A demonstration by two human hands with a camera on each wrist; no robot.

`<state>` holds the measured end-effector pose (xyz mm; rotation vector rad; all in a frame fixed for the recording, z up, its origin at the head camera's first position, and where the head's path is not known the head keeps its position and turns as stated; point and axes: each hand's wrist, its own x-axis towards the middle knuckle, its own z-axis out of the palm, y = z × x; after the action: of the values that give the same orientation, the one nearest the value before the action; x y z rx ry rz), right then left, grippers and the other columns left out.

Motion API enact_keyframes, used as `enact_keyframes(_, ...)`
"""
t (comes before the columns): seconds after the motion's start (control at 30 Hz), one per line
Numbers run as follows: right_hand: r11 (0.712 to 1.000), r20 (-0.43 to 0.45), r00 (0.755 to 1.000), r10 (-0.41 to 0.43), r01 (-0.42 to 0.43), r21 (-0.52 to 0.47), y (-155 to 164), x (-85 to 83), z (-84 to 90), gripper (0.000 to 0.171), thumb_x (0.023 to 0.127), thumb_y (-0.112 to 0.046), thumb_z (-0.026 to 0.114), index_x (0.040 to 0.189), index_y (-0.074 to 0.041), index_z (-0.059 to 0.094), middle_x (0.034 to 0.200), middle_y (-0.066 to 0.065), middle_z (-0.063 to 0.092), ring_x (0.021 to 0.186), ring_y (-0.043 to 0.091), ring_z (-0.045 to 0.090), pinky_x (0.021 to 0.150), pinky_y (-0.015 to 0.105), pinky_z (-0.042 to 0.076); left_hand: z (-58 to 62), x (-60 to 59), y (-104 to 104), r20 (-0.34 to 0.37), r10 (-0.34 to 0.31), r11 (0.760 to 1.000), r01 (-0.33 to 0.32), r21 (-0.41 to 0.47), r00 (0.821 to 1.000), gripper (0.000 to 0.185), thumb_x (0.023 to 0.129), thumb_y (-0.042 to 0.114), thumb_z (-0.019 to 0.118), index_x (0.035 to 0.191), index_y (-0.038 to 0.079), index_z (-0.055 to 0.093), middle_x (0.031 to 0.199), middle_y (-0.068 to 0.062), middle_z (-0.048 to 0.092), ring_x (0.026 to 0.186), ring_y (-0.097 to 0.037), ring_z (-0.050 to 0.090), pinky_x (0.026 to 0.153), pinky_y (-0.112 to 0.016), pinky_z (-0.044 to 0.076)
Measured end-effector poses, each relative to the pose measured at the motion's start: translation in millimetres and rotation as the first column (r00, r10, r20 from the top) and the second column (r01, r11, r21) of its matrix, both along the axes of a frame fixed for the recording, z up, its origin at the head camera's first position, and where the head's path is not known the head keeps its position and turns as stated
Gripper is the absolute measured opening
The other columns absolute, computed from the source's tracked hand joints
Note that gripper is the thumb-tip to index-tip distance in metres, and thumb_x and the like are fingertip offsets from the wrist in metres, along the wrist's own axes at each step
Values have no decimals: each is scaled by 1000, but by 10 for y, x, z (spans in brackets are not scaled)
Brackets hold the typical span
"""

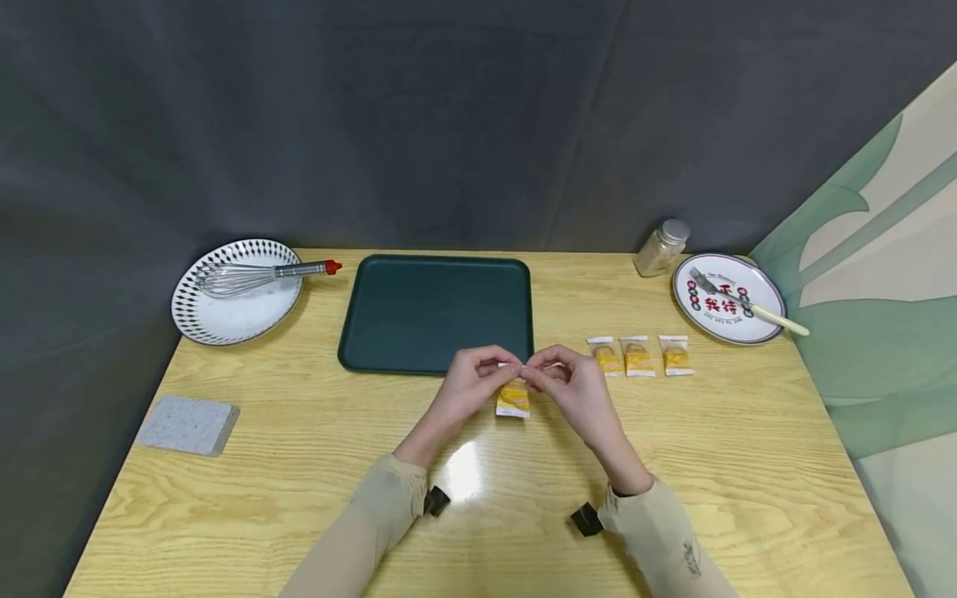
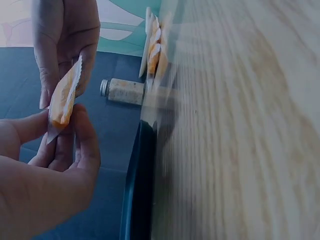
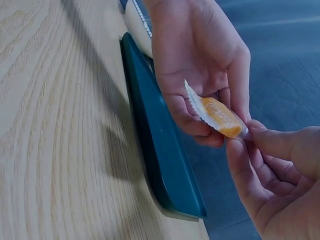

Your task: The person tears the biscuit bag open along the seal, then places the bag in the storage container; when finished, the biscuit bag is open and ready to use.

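I am watching both hands working one orange snack sachet, held in the air just in front of the green tray. Left hand is pinching one side of its top seam, right hand pinching the other. I judge the tearing step is starting. Next calls for pulling the pinches apart across the serrated edge. Three more sachets are lying right of the tray on the bench.

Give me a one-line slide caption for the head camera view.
Both hands, left hand and right hand, pinch a small yellow packet over the wooden table, near a green tray.
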<state>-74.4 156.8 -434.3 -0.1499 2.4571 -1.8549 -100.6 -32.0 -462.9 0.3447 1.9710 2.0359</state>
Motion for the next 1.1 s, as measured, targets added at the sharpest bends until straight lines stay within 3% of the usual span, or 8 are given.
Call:
enact_keyframes(0.2,998,-41,999,10,-7,70,-53,-24,-26,5,100,1,75,98,5,74,86,11,73,74,32,71,66,32,62,14,9,4,96,29,997,-35,64,995,13,104,1,68,107,-10,75,97,-7,76,90,-13,72,83,-27,57)
enact_keyframes(0.33,986,-137,991,-12,35,162,-113,-10,-63,8,97,5,75,92,1,71,79,7,67,67,23,59,58,22,48,4,23,21,155,19,993,-37,116,988,12,103,0,68,105,-10,74,95,-3,75,89,-13,70,82,-25,55)
enact_keyframes(0.43,976,-223,974,-35,81,201,-162,7,-104,14,95,9,76,88,0,67,77,6,63,69,17,54,60,22,44,-7,32,38,190,16,989,-44,143,982,11,103,0,68,103,-9,74,94,-3,74,89,-14,69,82,-25,55)
enact_keyframes(0.6,956,-351,936,-19,120,266,-253,33,-167,19,92,15,75,88,-1,65,82,8,62,75,19,57,66,27,49,-26,54,57,330,32,976,-101,194,944,11,106,0,63,102,-4,73,89,0,73,82,-9,64,73,-20,51)
enact_keyframes(0.67,951,-391,920,-2,123,285,-282,38,-190,19,92,15,75,88,-1,65,85,9,63,77,20,59,68,30,52,-29,68,62,354,60,975,-130,178,933,12,107,2,62,101,-2,72,87,1,72,76,-8,59,67,-19,47)
enact_keyframes(0.73,949,-423,906,-2,135,284,-298,38,-213,18,92,13,75,89,-1,65,87,9,63,80,21,61,70,32,53,-25,78,72,322,98,979,-149,138,942,13,107,3,62,100,-2,72,88,0,71,75,-9,56,66,-19,45)
enact_keyframes(0.87,954,-475,880,-2,145,264,-304,33,-268,15,91,9,75,89,-2,65,89,8,63,82,21,62,71,32,55,-7,93,97,182,181,981,-189,31,967,12,106,3,65,101,-6,71,93,-6,71,75,-11,55,65,-22,43)
enact_keyframes(1.1,967,-590,805,62,98,235,-273,20,-344,18,87,11,76,88,-2,64,89,8,64,85,23,66,76,24,55,-4,106,139,122,286,958,-286,-19,950,9,102,-2,68,97,-7,74,93,-12,75,77,-12,66,64,-21,49)
